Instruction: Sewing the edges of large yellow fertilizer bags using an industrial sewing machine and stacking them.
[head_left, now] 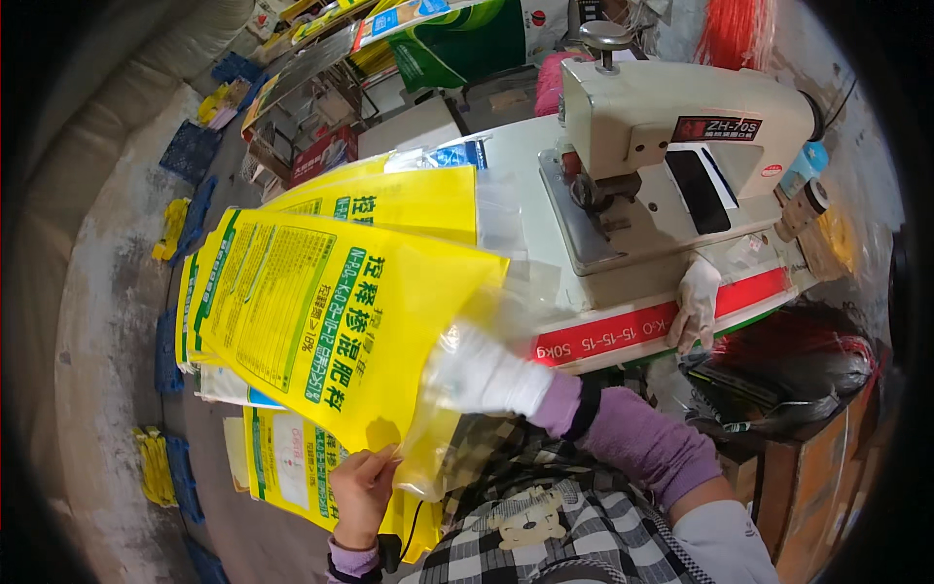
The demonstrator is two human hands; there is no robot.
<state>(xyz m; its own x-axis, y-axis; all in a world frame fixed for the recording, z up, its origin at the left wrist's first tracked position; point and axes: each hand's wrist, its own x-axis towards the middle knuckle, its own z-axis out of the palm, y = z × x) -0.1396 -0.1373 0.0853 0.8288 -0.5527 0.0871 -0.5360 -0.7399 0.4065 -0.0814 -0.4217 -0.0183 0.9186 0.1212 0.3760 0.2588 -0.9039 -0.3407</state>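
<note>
Head view: the yellow bag extends beyond left fingers pinching its near edge; right fingers blurred, grip unclear.

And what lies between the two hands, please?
In the head view, the end of the yellow bag, with clear plastic, lies between the left hand and the white-gloved right hand.

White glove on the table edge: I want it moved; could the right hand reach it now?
Probably yes: the glove hangs uncovered, nothing visibly blocking it, though the right hand is at the yellow bag.
</note>
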